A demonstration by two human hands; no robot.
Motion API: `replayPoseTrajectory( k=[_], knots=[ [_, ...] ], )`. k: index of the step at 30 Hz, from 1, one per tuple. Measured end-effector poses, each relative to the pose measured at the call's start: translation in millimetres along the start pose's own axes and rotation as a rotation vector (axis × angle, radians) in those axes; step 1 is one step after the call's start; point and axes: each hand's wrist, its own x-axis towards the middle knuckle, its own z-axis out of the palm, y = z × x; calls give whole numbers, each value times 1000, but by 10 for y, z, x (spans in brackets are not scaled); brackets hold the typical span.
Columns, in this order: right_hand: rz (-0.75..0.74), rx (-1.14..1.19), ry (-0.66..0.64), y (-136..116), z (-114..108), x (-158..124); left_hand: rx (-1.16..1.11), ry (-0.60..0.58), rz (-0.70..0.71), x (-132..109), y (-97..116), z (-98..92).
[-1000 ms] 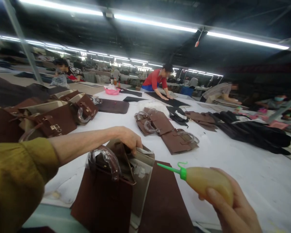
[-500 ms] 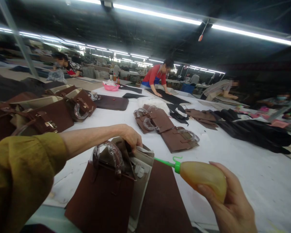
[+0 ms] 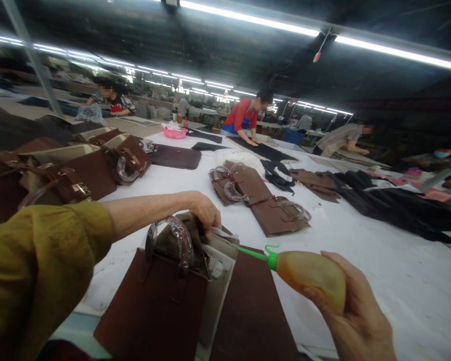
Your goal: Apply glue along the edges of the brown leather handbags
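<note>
With right fingers (image 3: 328,257) wrapped around the squeeze bottle (image 3: 308,275), left fingers (image 3: 210,218) pinching the handbag (image 3: 154,301), moving the green nozzle (image 3: 253,254) leftward to the lining (image 3: 225,251) edge, apparently reaching working position.

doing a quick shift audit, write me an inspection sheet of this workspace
Surface: white tabletop, marked with dark specks
Job's things: brown bag, open, with plastic-wrapped handle; squeeze bottle, green nozzle pointing at the bag; contact unclear
Clutter: bags at left, bags farther ahead, black material, pink basin
Hands: left hand at the bag's open top, fingertips hidden; right hand gripping the bottle
Cables: hanging cord with a red-and-white end
Surroundings: co-worker in red leaning over black sheet; strip lights overhead
</note>
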Motion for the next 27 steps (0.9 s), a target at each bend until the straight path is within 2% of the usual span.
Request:
replayPoseTrajectory(
  k=[3,7,10,19,24,27],
  knots=[
    [25,-9,-16,24,10,-18,-13,-2,-9,19,-24,-4],
    [-74,-21,7,68,38,-30,-25,-21,1,35,-41,-13],
    [-82,14,11,71,54,-53,-30,-33,11,43,-42,-16],
    [-36,229,-130,-28,35,-208,-59,-34,11,43,-56,-3],
    [16,239,-7,-21,83,-168,-49,-59,29,61,-45,1],
    [-32,240,10,22,102,-149,-39,-52,29,64,-34,5]
  ],
)
